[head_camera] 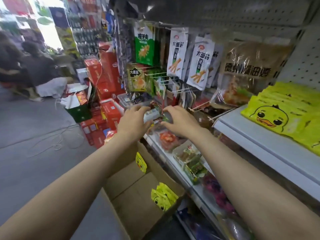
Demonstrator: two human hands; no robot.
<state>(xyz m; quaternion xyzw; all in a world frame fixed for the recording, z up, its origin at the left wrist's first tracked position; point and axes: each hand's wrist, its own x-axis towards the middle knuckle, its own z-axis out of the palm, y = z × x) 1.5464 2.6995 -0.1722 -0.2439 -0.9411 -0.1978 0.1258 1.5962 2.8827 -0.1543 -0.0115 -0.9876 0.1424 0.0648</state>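
Observation:
Both my arms reach forward to a shop shelf. My left hand and my right hand together hold a small snack packet, red, green and silvery, in front of the hanging hooks. Fingers of both hands curl round its ends. The packet is blurred, so its print is unreadable. Below my arms stands an open cardboard box with yellow duck packets inside.
Snack bags hang on wire hooks from the pegboard. Yellow duck bags lie stacked on the white shelf at right. Lower shelves hold more packets. Red cartons are piled at left; people crouch on the grey floor far left.

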